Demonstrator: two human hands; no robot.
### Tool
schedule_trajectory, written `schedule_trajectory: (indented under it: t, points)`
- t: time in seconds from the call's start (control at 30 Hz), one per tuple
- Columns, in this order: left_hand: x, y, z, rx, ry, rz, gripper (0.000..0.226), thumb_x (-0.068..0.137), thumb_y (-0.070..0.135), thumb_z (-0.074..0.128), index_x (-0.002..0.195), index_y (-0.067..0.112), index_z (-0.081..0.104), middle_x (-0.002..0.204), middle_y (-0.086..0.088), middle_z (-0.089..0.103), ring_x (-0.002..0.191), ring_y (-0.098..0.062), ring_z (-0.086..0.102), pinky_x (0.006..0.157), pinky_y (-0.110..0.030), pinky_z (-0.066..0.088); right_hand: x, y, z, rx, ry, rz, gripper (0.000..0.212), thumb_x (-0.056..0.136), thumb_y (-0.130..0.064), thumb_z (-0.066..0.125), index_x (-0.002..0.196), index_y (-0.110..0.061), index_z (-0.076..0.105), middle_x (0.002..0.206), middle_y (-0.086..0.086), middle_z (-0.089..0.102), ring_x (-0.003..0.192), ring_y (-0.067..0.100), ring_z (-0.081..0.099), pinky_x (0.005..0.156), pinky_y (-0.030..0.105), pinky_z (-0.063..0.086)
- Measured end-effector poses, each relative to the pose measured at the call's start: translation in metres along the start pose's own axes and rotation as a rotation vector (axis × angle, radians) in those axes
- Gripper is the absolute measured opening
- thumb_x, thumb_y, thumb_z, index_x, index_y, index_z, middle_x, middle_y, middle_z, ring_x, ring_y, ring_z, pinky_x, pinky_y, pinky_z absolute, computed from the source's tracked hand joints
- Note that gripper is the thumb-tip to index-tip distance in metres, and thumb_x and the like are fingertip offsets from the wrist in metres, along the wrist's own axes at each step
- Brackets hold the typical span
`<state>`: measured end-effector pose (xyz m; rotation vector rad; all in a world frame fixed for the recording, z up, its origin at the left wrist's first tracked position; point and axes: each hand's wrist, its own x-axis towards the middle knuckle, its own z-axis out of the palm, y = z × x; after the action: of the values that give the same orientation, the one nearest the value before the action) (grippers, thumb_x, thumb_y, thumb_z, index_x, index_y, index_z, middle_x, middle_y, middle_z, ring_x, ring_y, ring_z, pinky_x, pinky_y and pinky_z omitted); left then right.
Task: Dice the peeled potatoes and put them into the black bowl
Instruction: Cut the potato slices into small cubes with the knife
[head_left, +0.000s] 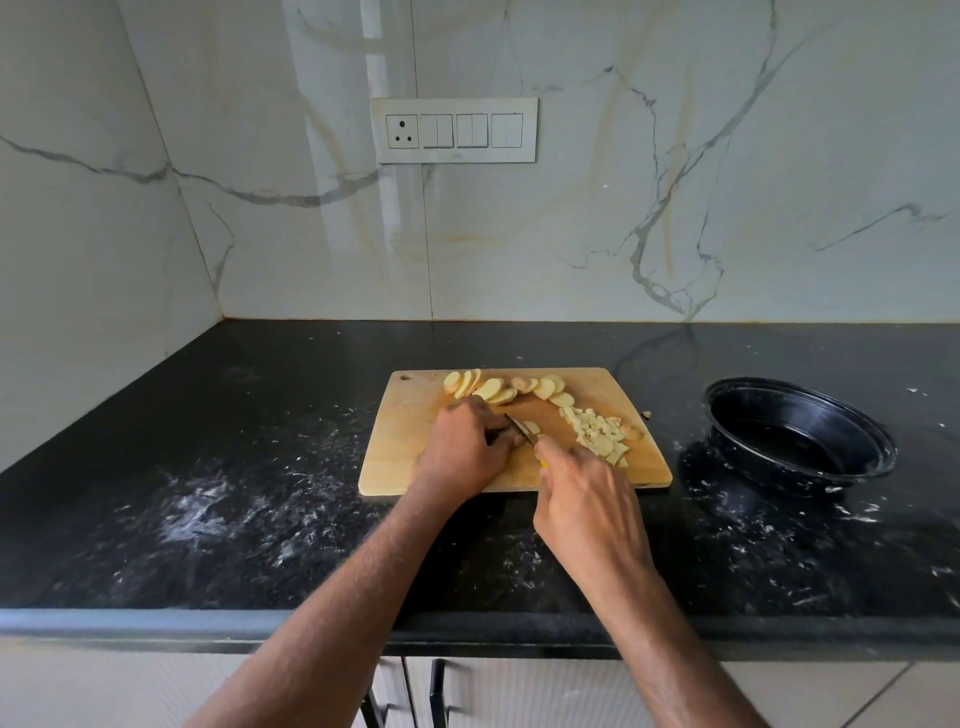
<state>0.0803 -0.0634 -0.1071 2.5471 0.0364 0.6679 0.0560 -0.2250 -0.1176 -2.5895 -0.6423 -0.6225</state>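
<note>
Switch panel on marble wall; white smears on black countertop.

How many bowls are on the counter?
1. The black bowl sits on the dark counter, to the right of the wooden cutting board and apart from it. No other bowl shows in this view.

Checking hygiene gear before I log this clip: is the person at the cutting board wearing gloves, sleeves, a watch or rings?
Nothing worn shows. The left hand and right hand are bare, with no gloves. Both forearms are uncovered up to the bottom edge of the picture, so no sleeve is visible. No watch, band or ring can be seen on either wrist or on the fingers that show.
</note>
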Motion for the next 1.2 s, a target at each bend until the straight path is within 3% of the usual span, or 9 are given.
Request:
schedule_trajectory:
  t: [0.13, 0.33, 0.53, 0.7, 0.8, 0.93, 1.07, 1.2]
  points:
    - [-0.0002, -0.0007, -0.0005, -0.003, 0.005, 0.002, 0.022, 0.092, 0.028, 0.07, 0.111, 0.021, 0.078, 0.105, 0.001, 0.069, 0.087, -0.009, 0.053, 0.079, -0.021, 0.044, 0.0015, 0.0038, -0.0013, 0.054, 0.031, 0.043, 0.025, 0.093, -0.017, 0.063, 0.117, -0.022, 0.062, 0.092, 0.0, 0.071, 0.078, 0.016, 0.068, 0.069, 0.026, 0.056]
    - [-0.0021, -0.0031, -0.003, -0.058, 0.033, -0.029, 0.019, 0.081, 0.024, 0.078, 0.097, 0.014, 0.08, 0.091, 0.0, 0.071, 0.088, -0.02, 0.062, 0.086, -0.036, 0.052, 0.0027, 0.0044, -0.0024, 0.083, 0.027, 0.031, 0.017, 0.093, -0.02, 0.064, 0.11, -0.022, 0.063, 0.091, -0.004, 0.071, 0.079, 0.012, 0.067, 0.066, 0.015, 0.042]
    - [0.001, -0.0077, 0.0007, -0.045, 0.048, -0.095, 0.029, 0.075, 0.032, 0.083, 0.1, 0.017, 0.08, 0.103, -0.002, 0.07, 0.099, -0.019, 0.061, 0.088, -0.029, 0.053, 0.0018, 0.0045, -0.0021, 0.083, 0.002, 0.022, 0.016, 0.095, -0.023, 0.061, 0.111, -0.023, 0.06, 0.083, -0.006, 0.066, 0.066, 0.006, 0.054, 0.057, 0.007, 0.026]
    - [0.0012, -0.0064, 0.003, -0.06, 0.032, -0.111, 0.021, 0.079, 0.03, 0.079, 0.095, 0.017, 0.08, 0.095, 0.0, 0.069, 0.096, -0.02, 0.06, 0.081, -0.032, 0.053, 0.0002, 0.0016, -0.0026, 0.059, -0.02, 0.01, 0.014, 0.096, -0.024, 0.059, 0.109, -0.023, 0.057, 0.075, -0.006, 0.061, 0.061, 0.007, 0.057, 0.053, 0.015, 0.038]
    - [0.0015, -0.0053, 0.0037, -0.053, 0.058, -0.108, 0.017, 0.08, 0.029, 0.08, 0.089, 0.015, 0.08, 0.089, 0.001, 0.068, 0.086, -0.018, 0.061, 0.071, -0.023, 0.044, -0.0003, -0.0005, -0.0049, 0.061, -0.024, 0.011, 0.015, 0.096, -0.023, 0.06, 0.11, -0.022, 0.058, 0.075, -0.005, 0.061, 0.059, 0.008, 0.055, 0.052, 0.015, 0.035]
    - [0.0025, -0.0075, 0.0037, -0.044, 0.052, -0.083, 0.018, 0.082, 0.027, 0.078, 0.095, 0.015, 0.081, 0.096, 0.0, 0.07, 0.088, -0.016, 0.06, 0.074, -0.021, 0.042, 0.0008, -0.0021, -0.0062, 0.055, -0.035, 0.009, 0.015, 0.096, -0.024, 0.059, 0.111, -0.023, 0.057, 0.076, -0.007, 0.06, 0.059, 0.006, 0.055, 0.05, 0.011, 0.03]
    - [0.0034, -0.009, 0.0041, -0.033, 0.048, -0.065, 0.018, 0.082, 0.023, 0.076, 0.097, 0.015, 0.081, 0.098, -0.001, 0.072, 0.09, -0.018, 0.062, 0.076, -0.021, 0.045, 0.0013, -0.003, -0.0059, 0.051, -0.051, 0.004, 0.017, 0.097, -0.025, 0.057, 0.115, -0.023, 0.057, 0.081, -0.006, 0.064, 0.063, 0.007, 0.059, 0.055, 0.019, 0.048]
    - [0.004, -0.009, 0.0037, -0.03, 0.041, -0.051, 0.017, 0.083, 0.021, 0.075, 0.098, 0.015, 0.081, 0.098, 0.0, 0.071, 0.09, -0.018, 0.061, 0.076, -0.024, 0.046, 0.0016, -0.0031, -0.0049, 0.061, -0.067, 0.015, 0.019, 0.098, -0.027, 0.056, 0.117, -0.024, 0.057, 0.084, -0.004, 0.065, 0.066, 0.008, 0.061, 0.058, 0.023, 0.055]
